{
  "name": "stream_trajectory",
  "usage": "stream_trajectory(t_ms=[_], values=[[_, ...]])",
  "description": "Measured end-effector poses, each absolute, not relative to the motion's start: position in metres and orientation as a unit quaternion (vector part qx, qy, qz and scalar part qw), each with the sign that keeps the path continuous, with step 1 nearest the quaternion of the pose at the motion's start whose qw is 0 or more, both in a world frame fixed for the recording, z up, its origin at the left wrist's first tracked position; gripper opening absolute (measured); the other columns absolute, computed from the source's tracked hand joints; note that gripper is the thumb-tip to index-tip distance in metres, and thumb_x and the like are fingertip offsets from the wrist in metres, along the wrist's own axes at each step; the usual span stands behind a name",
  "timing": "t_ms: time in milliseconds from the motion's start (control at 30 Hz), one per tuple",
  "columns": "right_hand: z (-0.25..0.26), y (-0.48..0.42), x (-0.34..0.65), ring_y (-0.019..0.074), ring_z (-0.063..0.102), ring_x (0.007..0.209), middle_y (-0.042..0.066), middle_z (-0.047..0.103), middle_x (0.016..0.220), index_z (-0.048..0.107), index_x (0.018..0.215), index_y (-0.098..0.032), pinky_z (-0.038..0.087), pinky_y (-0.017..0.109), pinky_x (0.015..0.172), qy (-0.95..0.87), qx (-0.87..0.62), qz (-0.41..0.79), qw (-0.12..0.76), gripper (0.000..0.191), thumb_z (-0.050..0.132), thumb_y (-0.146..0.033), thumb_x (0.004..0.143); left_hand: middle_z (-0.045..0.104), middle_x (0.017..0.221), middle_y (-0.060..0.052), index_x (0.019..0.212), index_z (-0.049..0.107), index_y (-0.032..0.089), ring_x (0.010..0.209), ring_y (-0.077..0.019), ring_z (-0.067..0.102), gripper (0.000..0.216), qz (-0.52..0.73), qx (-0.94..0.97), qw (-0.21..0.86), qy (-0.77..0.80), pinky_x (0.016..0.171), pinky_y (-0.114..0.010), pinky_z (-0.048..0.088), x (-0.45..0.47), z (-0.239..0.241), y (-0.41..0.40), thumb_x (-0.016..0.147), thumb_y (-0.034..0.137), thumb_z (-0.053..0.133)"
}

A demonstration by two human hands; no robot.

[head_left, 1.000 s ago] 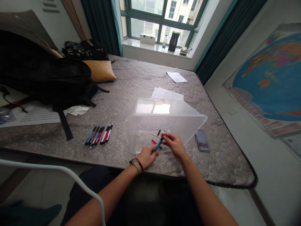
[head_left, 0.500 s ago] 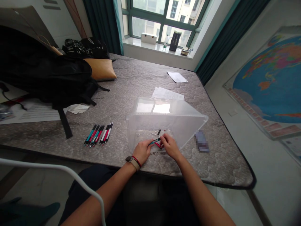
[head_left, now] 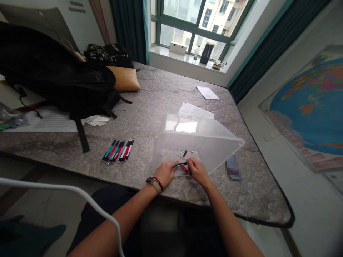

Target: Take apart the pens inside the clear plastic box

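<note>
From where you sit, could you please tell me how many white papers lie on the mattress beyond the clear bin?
2: a paper stack just behind the clear bin, possibly several overlapping sheets, and a single sheet farther off, toward the right.

No legible text (papers too blurred)

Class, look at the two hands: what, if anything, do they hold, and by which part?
A teal pen, held about level over the clear bin: the left hand pinches one end, the right hand the other.
</note>
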State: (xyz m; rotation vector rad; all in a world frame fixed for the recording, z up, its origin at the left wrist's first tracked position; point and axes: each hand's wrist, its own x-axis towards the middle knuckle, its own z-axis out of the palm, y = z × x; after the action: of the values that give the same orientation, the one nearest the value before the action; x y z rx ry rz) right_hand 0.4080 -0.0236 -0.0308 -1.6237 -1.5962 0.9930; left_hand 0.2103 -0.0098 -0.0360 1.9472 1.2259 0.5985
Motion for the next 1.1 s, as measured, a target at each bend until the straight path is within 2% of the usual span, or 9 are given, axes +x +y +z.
stream_trajectory(t_ms=[100, 267, 433, 633, 767, 867, 1000, 1100], values=[[-0.032, -0.024, 0.407, 0.0142, 0.048, 0.048, -0.003, 0.048, 0.046, 0.044, 0.057, -0.022, 0.037, 0.026, 0.052, -0.612, -0.642, 0.344, 0.310, 0.056, 0.032, -0.061, 0.095, 0.072, 0.111, -0.005, 0.119, 0.068, 0.027, 0.105, -0.0208, 0.065, 0.033, 0.205, 0.773, 0.354, 0.486, 0.096, -0.033, 0.048, 0.209, -0.032, -0.011, 0.090, 0.024, 0.053], [-0.030, -0.028, 0.406, 0.0141, 0.053, 0.051, -0.003, 0.056, 0.056, 0.051, 0.074, -0.022, 0.039, 0.025, 0.054, -0.625, -0.615, 0.360, 0.317, 0.042, 0.037, -0.055, 0.096, 0.073, 0.108, -0.004, 0.117, 0.069, 0.029, 0.100, -0.0215, 0.067, 0.033, 0.183, 0.781, 0.337, 0.492, 0.089, -0.032, 0.050, 0.207, -0.025, -0.012, 0.091, 0.023, 0.050], [-0.031, -0.028, 0.406, 0.0152, 0.051, 0.050, -0.001, 0.050, 0.047, 0.047, 0.055, -0.022, 0.038, 0.027, 0.055, -0.628, -0.648, 0.315, 0.295, 0.057, 0.033, -0.058, 0.096, 0.073, 0.108, -0.004, 0.119, 0.068, 0.031, 0.100, -0.0213, 0.066, 0.033, 0.163, 0.776, 0.343, 0.504, 0.088, -0.031, 0.050, 0.207, -0.023, -0.014, 0.091, 0.026, 0.050], [-0.031, -0.027, 0.404, 0.0148, 0.055, 0.052, -0.002, 0.058, 0.055, 0.053, 0.070, -0.022, 0.040, 0.026, 0.055, -0.624, -0.624, 0.352, 0.312, 0.047, 0.037, -0.057, 0.096, 0.073, 0.106, -0.005, 0.116, 0.069, 0.033, 0.098, -0.0227, 0.067, 0.032, 0.168, 0.767, 0.348, 0.513, 0.086, -0.032, 0.051, 0.207, -0.024, -0.014, 0.091, 0.027, 0.051], [-0.035, -0.025, 0.405, 0.0155, 0.051, 0.048, -0.001, 0.051, 0.044, 0.048, 0.054, -0.022, 0.038, 0.027, 0.054, -0.625, -0.656, 0.315, 0.283, 0.059, 0.034, -0.061, 0.095, 0.073, 0.108, -0.003, 0.115, 0.070, 0.034, 0.102, -0.0227, 0.066, 0.032, 0.166, 0.772, 0.354, 0.501, 0.088, -0.033, 0.050, 0.207, -0.024, -0.015, 0.090, 0.027, 0.053], [-0.036, -0.025, 0.409, 0.0159, 0.052, 0.047, 0.001, 0.053, 0.045, 0.051, 0.053, -0.022, 0.039, 0.027, 0.053, -0.609, -0.659, 0.340, 0.281, 0.063, 0.029, -0.062, 0.096, 0.073, 0.110, -0.004, 0.117, 0.069, 0.034, 0.104, -0.0216, 0.066, 0.033, 0.168, 0.766, 0.361, 0.506, 0.090, -0.032, 0.049, 0.207, -0.024, -0.014, 0.090, 0.027, 0.052], [-0.032, -0.027, 0.410, 0.0149, 0.056, 0.053, 0.000, 0.060, 0.056, 0.057, 0.068, -0.021, 0.040, 0.025, 0.056, -0.641, -0.617, 0.352, 0.290, 0.051, 0.035, -0.057, 0.096, 0.073, 0.109, -0.005, 0.118, 0.069, 0.031, 0.104, -0.0208, 0.065, 0.033, 0.170, 0.752, 0.371, 0.517, 0.092, -0.030, 0.048, 0.207, -0.024, -0.012, 0.090, 0.029, 0.052], [-0.028, -0.028, 0.407, 0.0139, 0.054, 0.052, -0.001, 0.057, 0.052, 0.054, 0.065, -0.021, 0.039, 0.024, 0.055, -0.656, -0.618, 0.325, 0.286, 0.048, 0.039, -0.054, 0.097, 0.073, 0.107, -0.004, 0.118, 0.069, 0.032, 0.102, -0.0207, 0.066, 0.033, 0.176, 0.752, 0.377, 0.512, 0.091, -0.030, 0.048, 0.208, -0.026, -0.012, 0.090, 0.030, 0.052]])
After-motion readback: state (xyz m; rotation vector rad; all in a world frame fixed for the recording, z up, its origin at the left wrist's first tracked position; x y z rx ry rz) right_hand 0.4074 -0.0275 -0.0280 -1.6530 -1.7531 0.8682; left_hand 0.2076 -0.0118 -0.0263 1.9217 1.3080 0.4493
